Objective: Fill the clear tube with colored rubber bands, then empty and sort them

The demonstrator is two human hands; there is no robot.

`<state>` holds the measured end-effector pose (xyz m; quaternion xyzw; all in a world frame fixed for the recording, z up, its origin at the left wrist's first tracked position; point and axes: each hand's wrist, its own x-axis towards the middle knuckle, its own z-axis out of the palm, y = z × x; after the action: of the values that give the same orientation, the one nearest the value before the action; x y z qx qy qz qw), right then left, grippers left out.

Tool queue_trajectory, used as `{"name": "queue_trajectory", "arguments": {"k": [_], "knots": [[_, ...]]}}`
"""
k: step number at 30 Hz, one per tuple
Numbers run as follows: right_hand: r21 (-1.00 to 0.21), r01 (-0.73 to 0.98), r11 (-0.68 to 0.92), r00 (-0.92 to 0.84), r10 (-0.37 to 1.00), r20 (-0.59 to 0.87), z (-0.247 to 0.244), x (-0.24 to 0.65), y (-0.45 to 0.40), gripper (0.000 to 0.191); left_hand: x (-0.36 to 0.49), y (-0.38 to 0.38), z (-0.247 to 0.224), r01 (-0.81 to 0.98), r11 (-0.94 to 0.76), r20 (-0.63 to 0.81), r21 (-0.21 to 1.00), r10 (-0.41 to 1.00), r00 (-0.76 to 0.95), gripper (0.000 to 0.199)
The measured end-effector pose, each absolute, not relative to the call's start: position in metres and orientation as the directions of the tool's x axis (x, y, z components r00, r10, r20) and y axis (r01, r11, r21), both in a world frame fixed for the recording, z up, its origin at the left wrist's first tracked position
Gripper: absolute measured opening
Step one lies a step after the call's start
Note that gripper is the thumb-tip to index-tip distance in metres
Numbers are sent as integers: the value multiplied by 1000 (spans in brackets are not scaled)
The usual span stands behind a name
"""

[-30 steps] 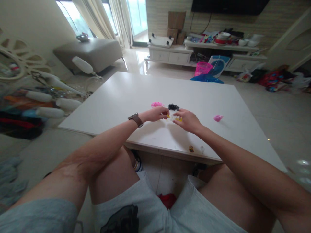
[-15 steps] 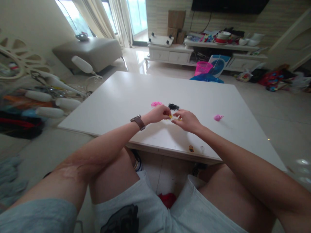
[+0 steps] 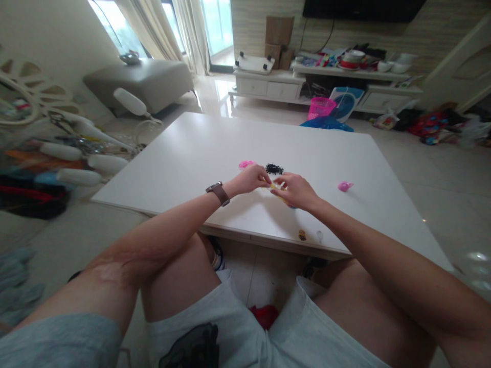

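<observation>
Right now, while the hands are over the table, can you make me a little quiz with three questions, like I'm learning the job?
1. Which wrist wears the watch?

2. True or false: in the picture, the pink pile lies to the left of the black pile.

3. What color is the small bright bit between the fingertips of the left hand and right hand?
A) red
B) yellow
C) green

Key: 1. The left wrist. 2. True. 3. B, yellow.
</observation>
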<state>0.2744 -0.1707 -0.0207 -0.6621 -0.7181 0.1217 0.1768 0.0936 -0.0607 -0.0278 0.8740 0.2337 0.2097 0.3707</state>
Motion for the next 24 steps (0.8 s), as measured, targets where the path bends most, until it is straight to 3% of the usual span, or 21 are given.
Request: {"name": "queue_trajectory", "arguments": {"k": [5, 13, 20, 24], "knots": [[-430, 900, 78, -38, 994, 99, -18, 272, -171, 22, 94, -62, -29, 221, -545, 180, 809, 587, 789, 5], [-576, 816, 55, 4, 995, 100, -21, 275, -169, 24, 95, -63, -29, 170, -509, 207, 844, 601, 772, 4], [-664, 747, 12, 28, 998, 49, -20, 274, -168, 25, 95, -63, -29, 132, -408, 183, 903, 645, 742, 16], [-695, 719, 6, 38, 998, 48, -19, 273, -168, 25, 95, -64, -26, 153, -456, 195, 877, 628, 753, 14]]}}
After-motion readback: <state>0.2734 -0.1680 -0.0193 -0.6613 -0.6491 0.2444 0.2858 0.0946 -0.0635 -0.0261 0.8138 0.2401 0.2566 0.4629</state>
